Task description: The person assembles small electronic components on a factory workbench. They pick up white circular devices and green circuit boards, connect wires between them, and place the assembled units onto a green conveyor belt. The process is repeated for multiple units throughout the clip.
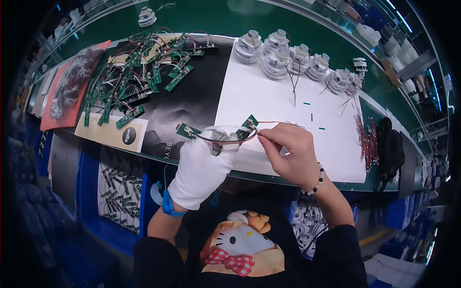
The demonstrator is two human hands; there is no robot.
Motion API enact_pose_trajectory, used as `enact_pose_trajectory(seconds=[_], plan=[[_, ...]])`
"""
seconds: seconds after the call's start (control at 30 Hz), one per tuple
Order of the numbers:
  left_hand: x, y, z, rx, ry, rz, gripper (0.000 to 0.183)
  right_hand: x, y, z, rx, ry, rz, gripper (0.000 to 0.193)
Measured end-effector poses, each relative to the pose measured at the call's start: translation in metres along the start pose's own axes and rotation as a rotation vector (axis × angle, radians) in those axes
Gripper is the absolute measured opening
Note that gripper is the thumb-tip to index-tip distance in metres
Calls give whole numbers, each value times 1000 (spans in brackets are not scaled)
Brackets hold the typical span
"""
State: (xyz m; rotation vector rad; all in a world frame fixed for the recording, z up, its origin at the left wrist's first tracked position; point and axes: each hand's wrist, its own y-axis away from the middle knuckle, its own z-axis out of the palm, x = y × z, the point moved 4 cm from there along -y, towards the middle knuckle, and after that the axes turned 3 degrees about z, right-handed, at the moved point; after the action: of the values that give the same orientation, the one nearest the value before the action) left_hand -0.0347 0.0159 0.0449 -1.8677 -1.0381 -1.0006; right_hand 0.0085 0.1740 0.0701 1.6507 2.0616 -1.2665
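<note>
My left hand (204, 165), in a white glove with a blue wrist strap, is closed around a green circuit board (249, 123). A second small green board (185, 130) sticks out on the glove's left side, joined by black, red and white wires (218, 140). My bare right hand (294, 156), wearing a beaded bracelet, pinches at the right edge of the first board. Between its thumb and forefinger is the end of a thin red wire (269, 122), which trails back over the hand. The fingertips hide the exact joint.
A tangled pile of wired green boards (137, 72) lies at the left, beside a bag of small parts (72, 84). Several white round motor-like units (277, 62) stand at the back. Red wire bundles (367, 141) and a black pouch (391, 151) lie right. Bins (120, 192) sit below.
</note>
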Motion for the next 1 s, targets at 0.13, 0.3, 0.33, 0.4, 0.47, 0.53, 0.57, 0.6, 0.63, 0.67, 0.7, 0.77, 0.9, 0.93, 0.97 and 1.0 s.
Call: enact_pose_trajectory(seconds=[0.13, 0.3, 0.33, 0.4, 0.47, 0.53, 0.57, 0.6, 0.63, 0.67, 0.7, 0.77, 0.9, 0.93, 0.97, 1.0], plan=[[-4, 1, -5, -5, 33, -124, 13, -2, 1, 2, -56, 24, 28, 2], [-7, -2, -7, 42, 71, -89, 11, 0, 2, -1, -226, -169, 202, 3], [-5, -1, -5, 56, 72, -72, 10, 2, 3, 0, -232, -156, 182, 5], [0, -2, -2, 59, 34, -21, 10, 7, 3, 2, -235, -129, 142, 8], [5, 0, 0, 41, -44, 40, 9, 8, 1, 4, -244, -108, 190, 9], [11, 1, 0, 46, -73, 82, 9, 10, -1, 5, -268, -73, 231, 10], [17, 1, -1, 48, -89, 97, 8, 10, -2, 5, -285, -52, 241, 10], [21, 2, -1, 51, -104, 111, 6, 9, -3, 5, -302, -31, 250, 11], [24, 5, 0, 42, -141, 179, 5, 8, -4, 3, -307, -16, 275, 12], [24, 9, -1, 40, -184, 250, 4, 5, -4, 1, -311, -2, 290, 14], [22, 10, -8, 50, -257, 321, 4, 1, -10, 4, -313, -11, 282, 16], [19, 21, -8, -34, -373, 580, 12, 1, -6, 3, -311, -50, 343, 15], [14, 19, -3, 41, -175, 386, 19, 14, 4, 7, -130, -92, 372, 9], [16, 16, -4, 135, -120, 410, 18, 15, 6, 8, -96, -160, 401, 7], [9, 17, -1, 127, -106, 399, 19, 10, 7, 9, -65, -209, 437, 5], [18, 19, -5, 149, -158, 442, 18, 15, 14, 9, 1, -187, 416, 5]])
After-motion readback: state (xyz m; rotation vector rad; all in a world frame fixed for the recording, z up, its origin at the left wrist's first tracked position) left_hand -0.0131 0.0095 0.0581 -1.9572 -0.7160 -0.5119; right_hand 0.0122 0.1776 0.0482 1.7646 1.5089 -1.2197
